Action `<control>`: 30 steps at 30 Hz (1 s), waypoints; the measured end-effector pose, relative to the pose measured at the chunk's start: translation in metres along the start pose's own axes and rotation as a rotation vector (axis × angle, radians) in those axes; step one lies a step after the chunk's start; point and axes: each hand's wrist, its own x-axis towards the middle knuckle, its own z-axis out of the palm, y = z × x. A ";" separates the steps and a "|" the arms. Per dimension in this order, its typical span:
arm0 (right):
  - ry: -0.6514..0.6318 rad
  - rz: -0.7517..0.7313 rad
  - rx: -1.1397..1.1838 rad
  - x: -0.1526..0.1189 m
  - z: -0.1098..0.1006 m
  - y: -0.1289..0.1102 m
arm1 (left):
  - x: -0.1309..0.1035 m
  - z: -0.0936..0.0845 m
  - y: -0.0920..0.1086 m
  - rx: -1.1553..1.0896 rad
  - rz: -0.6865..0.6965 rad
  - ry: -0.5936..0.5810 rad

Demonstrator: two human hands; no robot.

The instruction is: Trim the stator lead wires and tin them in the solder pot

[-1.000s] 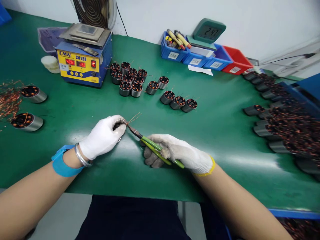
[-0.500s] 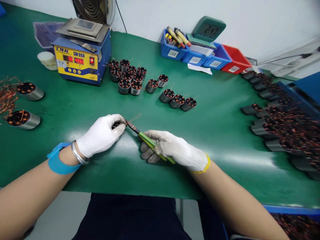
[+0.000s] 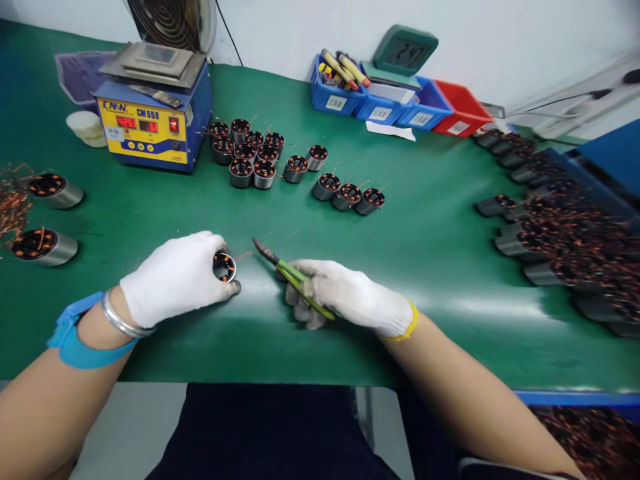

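My left hand (image 3: 175, 277), in a white glove, is closed around a motor stator (image 3: 231, 269). The stator's round end with copper windings faces right, and the rest is hidden by the hand. A thin copper wire (image 3: 245, 255) runs from it toward the pliers. My right hand (image 3: 345, 297), gloved in white with a yellow cuff, grips green-handled cutting pliers (image 3: 295, 277). Their dark jaws point up and left, apart from the stator. Another thin piece of wire (image 3: 293, 233) shows just beyond the jaws.
Several stators (image 3: 253, 153) with wire ends stand behind my hands. Two larger stators (image 3: 55, 247) and copper scraps (image 3: 14, 203) lie left. A blue and yellow CM558 unit (image 3: 150, 130) stands behind. Blue bins (image 3: 337, 100), a red bin (image 3: 460, 107) and many stators (image 3: 555, 267) occupy the right.
My left hand has moved left, away from the pliers' jaws, and the stator's open end now shows. My right hand with the pliers has stayed nearly in place.
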 end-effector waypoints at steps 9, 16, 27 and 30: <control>0.344 -0.133 -0.416 0.030 0.018 -0.019 | 0.005 0.020 0.015 -0.203 0.427 0.128; 0.424 -0.251 -0.292 0.029 0.019 -0.005 | 0.000 0.013 0.028 -0.100 0.080 0.149; 0.305 -0.386 0.114 0.032 0.023 0.003 | -0.004 0.001 0.019 -0.595 0.021 0.132; 0.294 -0.418 0.143 0.035 0.024 0.003 | 0.001 0.011 0.026 -0.787 0.043 0.135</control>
